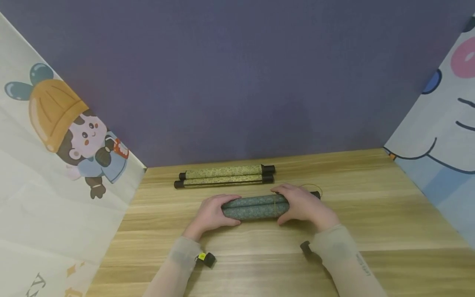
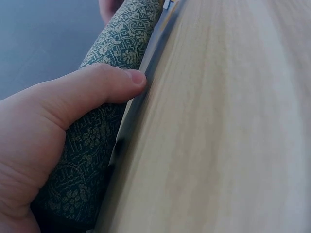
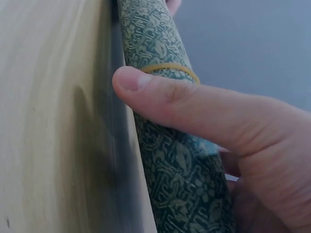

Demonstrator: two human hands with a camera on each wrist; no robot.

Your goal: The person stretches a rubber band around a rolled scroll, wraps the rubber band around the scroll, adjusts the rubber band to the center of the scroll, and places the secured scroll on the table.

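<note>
A green scroll [image 1: 256, 212] in patterned floral brocade, rolled from both ends into two rolls lying side by side, is held between my two hands. My left hand [image 1: 211, 213] grips its left end, thumb on the near side and fingers over the far side. At the right end my right hand [image 1: 302, 205] holds it the same way, its thumb lying across the brocade [image 3: 180, 170] in the right wrist view. A thin yellow band [image 3: 170, 66] circles the scroll beside that thumb. In the left wrist view, the scroll [image 2: 87, 145] runs close along the wooden tabletop.
Behind the green scroll lies a yellow patterned scroll [image 1: 224, 171] with black end knobs, also in two rolls. The wooden table [image 1: 259, 264] meets a dark blue-grey panel [image 1: 237, 82] at the back. Printed cartoon sheets [image 1: 44, 198] border the sides.
</note>
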